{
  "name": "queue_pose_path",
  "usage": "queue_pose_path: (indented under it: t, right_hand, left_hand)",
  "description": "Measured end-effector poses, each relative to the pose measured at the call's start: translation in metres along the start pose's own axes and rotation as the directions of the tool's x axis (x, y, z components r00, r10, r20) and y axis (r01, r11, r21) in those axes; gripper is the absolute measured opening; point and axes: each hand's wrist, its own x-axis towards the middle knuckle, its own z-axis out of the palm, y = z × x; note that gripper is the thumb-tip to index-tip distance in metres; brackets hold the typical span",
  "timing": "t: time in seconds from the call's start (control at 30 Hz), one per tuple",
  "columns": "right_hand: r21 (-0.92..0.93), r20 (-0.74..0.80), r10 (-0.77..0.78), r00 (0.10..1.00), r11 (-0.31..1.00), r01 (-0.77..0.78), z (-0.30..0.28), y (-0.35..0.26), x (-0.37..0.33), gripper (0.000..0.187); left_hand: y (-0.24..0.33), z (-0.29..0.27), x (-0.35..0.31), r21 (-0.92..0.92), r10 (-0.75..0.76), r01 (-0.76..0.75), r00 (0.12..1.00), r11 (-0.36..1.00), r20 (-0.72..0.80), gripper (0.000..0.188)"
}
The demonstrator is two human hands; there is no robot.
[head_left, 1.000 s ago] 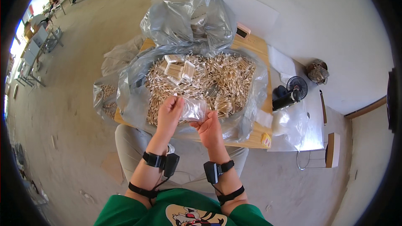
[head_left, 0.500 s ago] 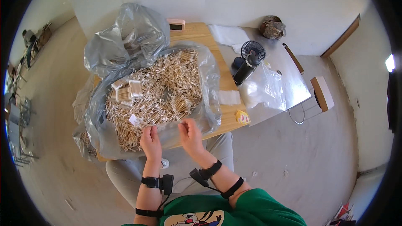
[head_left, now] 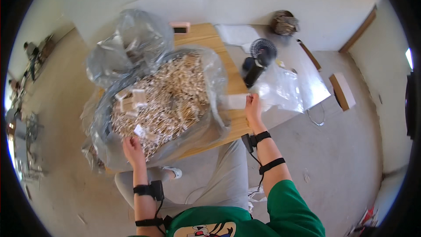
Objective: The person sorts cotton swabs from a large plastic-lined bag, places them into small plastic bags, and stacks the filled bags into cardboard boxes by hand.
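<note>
A wide heap of cotton swabs (head_left: 175, 81) fills an open grey plastic bag (head_left: 215, 72) on the wooden table. My left hand (head_left: 133, 150) is at the heap's near left edge, its fingers bent together; blur hides what they hold, if anything. Just beyond its fingertips lies a small white slip (head_left: 139, 131), with a clear, shiny patch beside it. My right arm reaches out to the right, where my right hand (head_left: 253, 107) pinches the end of a flat white stack of thin bags or sheets (head_left: 235, 101) at the table's right edge.
Small bundled swabs (head_left: 131, 101) sit on the heap's left side. Another grey bag (head_left: 133, 46) bulges behind. On the metal table to the right are a black bottle (head_left: 256, 72), a small fan (head_left: 264, 49) and clear plastic bags (head_left: 280, 87). A pink-framed device (head_left: 180, 27) stands at the back.
My hands have moved apart: the right one swung right to the white stack, the left one shifted left along the heap. The view is more blurred.
</note>
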Motion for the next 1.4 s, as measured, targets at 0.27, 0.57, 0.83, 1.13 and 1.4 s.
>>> queue_pose_path:
  t: [0.27, 0.57, 0.83, 1.13, 1.4]
  right_hand:
    - [-0.248, -0.043, -0.291, 0.956, 0.930, 0.272, -0.011, -0.025, -0.019, 0.026]
    - [0.109, 0.107, -0.232, 0.967, 0.969, 0.221, -0.048, -0.058, -0.114, 0.015]
    - [0.639, 0.648, -0.186, 0.738, 0.661, -0.394, -0.030, -0.146, -0.172, 0.021]
    - [0.682, 0.731, -0.160, 0.664, 0.217, -0.698, -0.034, -0.160, -0.174, 0.024]
    - [0.422, 0.898, -0.156, 0.411, 0.562, -0.711, -0.067, -0.096, -0.158, 0.008]
  left_hand:
    - [0.002, 0.012, 0.019, 0.318, 0.261, -0.253, 0.965, 0.914, 0.018, 0.031]
    - [0.044, -0.008, 0.023, -0.001, 0.214, -0.214, 0.976, 0.977, -0.052, 0.007]
    - [0.113, 0.000, -0.033, 0.025, 0.658, -0.659, 0.746, 0.751, -0.102, 0.018]
    - [0.129, 0.012, -0.071, -0.167, 0.759, -0.741, 0.639, 0.651, 0.123, 0.017]
    - [0.132, 0.030, -0.082, -0.498, 0.588, -0.361, 0.681, 0.788, 0.437, 0.018]
